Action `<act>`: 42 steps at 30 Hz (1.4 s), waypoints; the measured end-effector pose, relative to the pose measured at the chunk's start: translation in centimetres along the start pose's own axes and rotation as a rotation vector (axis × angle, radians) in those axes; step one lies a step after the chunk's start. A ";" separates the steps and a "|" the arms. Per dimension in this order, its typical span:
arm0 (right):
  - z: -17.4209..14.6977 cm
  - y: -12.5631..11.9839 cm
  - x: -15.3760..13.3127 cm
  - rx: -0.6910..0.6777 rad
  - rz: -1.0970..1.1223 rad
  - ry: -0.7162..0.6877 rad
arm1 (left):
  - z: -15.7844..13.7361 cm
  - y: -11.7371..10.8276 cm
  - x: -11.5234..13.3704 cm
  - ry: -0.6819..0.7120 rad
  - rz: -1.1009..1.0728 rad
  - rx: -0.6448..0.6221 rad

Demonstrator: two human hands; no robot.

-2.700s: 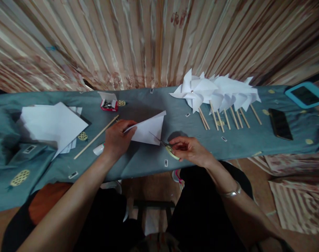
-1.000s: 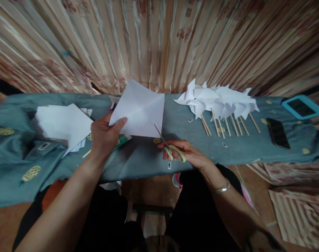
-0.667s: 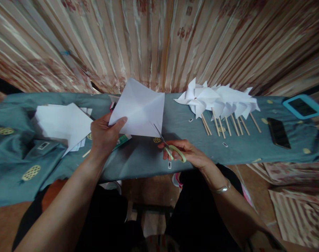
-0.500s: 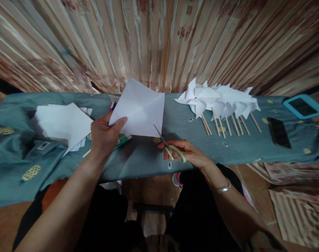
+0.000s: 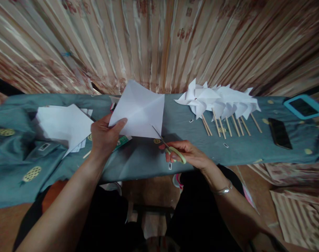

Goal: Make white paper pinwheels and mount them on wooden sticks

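Note:
My left hand (image 5: 106, 134) grips a creased white paper square (image 5: 140, 108) by its left corner, thumb on top. The sheet is held above the cloth-covered table, its fold lines crossing near the middle. In my right hand (image 5: 187, 152) is a pair of scissors (image 5: 176, 155) with pale green handles, fingers through the loops. Its blades lie close together at the paper's lower right corner, pointing up and left toward the centre. Whether the blades have cut into the sheet I cannot tell.
More white paper sheets (image 5: 62, 126) are stacked at the left. Several white paper pinwheels (image 5: 222, 99) on wooden sticks lie in a row at the right. Beyond them are a dark phone (image 5: 279, 133) and a blue-framed tablet (image 5: 304, 106). A green box (image 5: 123, 140) sits partly under the paper.
The scissor blades have come together at the paper's corner, where they stood a little apart before. My left hand and the paper stay nearly still.

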State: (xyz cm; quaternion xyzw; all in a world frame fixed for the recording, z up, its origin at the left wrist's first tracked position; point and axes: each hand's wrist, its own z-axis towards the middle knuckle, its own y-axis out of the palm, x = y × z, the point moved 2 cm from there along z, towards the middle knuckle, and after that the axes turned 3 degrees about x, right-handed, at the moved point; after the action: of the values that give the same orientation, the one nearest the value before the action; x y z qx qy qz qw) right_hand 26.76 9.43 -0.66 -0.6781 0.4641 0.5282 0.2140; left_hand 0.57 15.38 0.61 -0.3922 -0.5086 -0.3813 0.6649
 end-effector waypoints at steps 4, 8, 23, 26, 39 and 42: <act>0.0 0.2 -0.2 0.024 0.044 0.022 | 0.0 0.0 0.0 0.005 -0.024 0.006; 0.0 0.2 -0.1 0.037 0.090 0.042 | 0.0 0.0 0.2 0.008 -0.011 -0.007; 0.0 0.1 0.2 0.052 0.052 0.029 | 0.0 -0.2 -0.2 0.023 0.007 -0.010; 0.1 0.0 0.4 0.057 0.056 0.027 | 0.0 -0.2 -0.1 0.016 0.006 -0.009; 0.2 0.0 0.5 0.058 0.040 0.010 | 0.0 -0.1 -0.2 0.016 -0.014 -0.007; 0.2 0.1 0.5 0.065 0.043 0.012 | -0.1 -0.1 0.0 -0.006 -0.015 -0.011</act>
State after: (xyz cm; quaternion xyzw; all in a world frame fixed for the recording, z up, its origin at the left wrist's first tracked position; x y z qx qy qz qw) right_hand 26.60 9.33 -1.17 -0.6639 0.4968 0.5131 0.2216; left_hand 0.53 15.25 0.57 -0.3930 -0.5113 -0.3878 0.6586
